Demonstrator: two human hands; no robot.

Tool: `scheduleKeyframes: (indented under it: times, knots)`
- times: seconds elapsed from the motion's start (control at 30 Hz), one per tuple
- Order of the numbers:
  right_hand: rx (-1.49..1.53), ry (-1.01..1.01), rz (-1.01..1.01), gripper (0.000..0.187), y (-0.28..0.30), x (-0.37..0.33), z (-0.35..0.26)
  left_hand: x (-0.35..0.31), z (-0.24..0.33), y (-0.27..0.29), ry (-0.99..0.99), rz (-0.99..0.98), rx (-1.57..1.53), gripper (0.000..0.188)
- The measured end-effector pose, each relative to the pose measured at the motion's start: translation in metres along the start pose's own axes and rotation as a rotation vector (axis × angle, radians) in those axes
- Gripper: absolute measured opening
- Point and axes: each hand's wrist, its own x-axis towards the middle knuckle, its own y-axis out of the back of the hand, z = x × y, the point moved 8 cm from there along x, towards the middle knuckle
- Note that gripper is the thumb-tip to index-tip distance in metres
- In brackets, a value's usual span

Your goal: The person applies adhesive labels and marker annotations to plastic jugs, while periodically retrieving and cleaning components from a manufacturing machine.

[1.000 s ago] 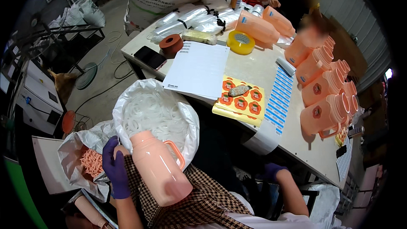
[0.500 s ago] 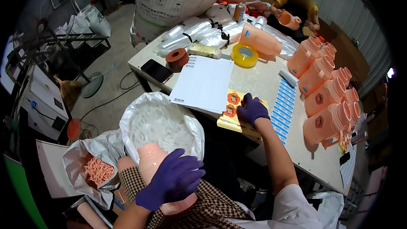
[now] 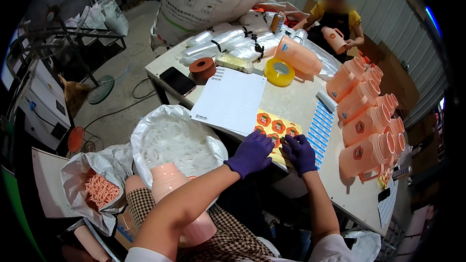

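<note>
Yellow sticker sheets point(image 3: 277, 115) with red flower-shaped stickers lie at the table's near edge. My left hand point(image 3: 252, 153), in a purple glove, rests flat on their lower left part, fingers stretched out. Close beside it, my right hand point(image 3: 300, 154), gloved alike, has thumb and fingers closed at a sticker on the right side; the fingertips partly cover it. Across my lap leans a peach plastic jug point(image 3: 198, 227), partly hidden behind my left forearm. No hand is on it.
Several peach jugs point(image 3: 364, 154) stand at the right beside a blue-and-white label strip point(image 3: 321, 128). White paper point(image 3: 230, 99), yellow tape point(image 3: 279, 72) and a phone point(image 3: 177, 81) lie farther back. A bag of translucent rings point(image 3: 221, 157) stands left. A co-worker point(image 3: 335, 17) holds another jug.
My left hand has left the jug in my lap and moved right onto the sticker sheets. My right hand has shifted slightly toward me, uncovering more stickers. The co-worker's jug has been turned.
</note>
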Motion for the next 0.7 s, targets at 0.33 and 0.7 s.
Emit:
scheduleKeyframes:
  times: [0.33,0.7]
  knots:
    - [-0.182,-0.09,-0.2,0.03,-0.015,0.029,-0.002,-0.003,-0.002,-0.011,0.016,-0.015,-0.002,0.053]
    - [0.822,-0.256,0.546,0.036,0.078,0.054,0.065,-0.006,0.001,-0.023,0.188,0.134,-0.041,0.052]
